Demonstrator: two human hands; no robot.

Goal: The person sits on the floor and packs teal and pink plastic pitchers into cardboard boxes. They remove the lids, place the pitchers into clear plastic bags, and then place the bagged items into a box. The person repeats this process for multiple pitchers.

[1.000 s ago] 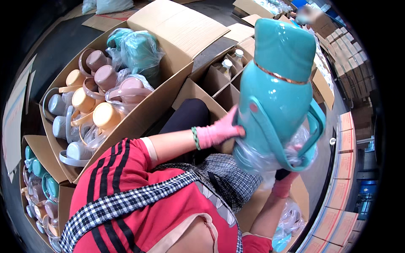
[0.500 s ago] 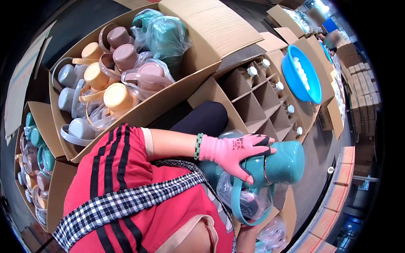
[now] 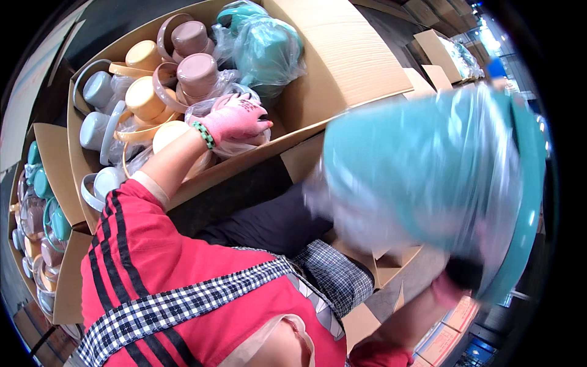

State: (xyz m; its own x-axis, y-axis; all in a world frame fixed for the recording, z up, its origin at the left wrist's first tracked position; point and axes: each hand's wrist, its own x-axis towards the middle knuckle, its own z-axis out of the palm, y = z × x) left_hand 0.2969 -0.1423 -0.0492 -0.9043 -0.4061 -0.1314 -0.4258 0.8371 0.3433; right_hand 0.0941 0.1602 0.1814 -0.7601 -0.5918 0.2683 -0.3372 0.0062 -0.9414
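Flasks of mixed colours (image 3: pixel 60 223) crowd a smaller open carton (image 3: pixel 61 165) at the far left. Next comes a large carton (image 3: pixel 324 85), where pale-blue flasks (image 3: pixel 95 131), peach flasks (image 3: pixel 144 98) and mauve flasks (image 3: pixel 197 74) sit lid up, their loop handles leaning aside, probably so they pack close. The gloved left hand (image 3: pixel 238 119) lies over a mauve flask by this carton's near wall, fingers half-curled; whether it grips or merely rests there I cannot tell. Just beyond, a turquoise bundle (image 3: pixel 269 52) is wrapped in clear plastic, likely to keep its gloss from scuffing. At the right, the gloved right hand (image 3: pixel 463 273) has hold of a big turquoise flask (image 3: pixel 422 165), also in clear film, raised in the air beside the dark-trousered knee (image 3: pixel 293 214). That hand seems closed around its underside, perhaps to bear the weight, though blur and film hide the fingers.
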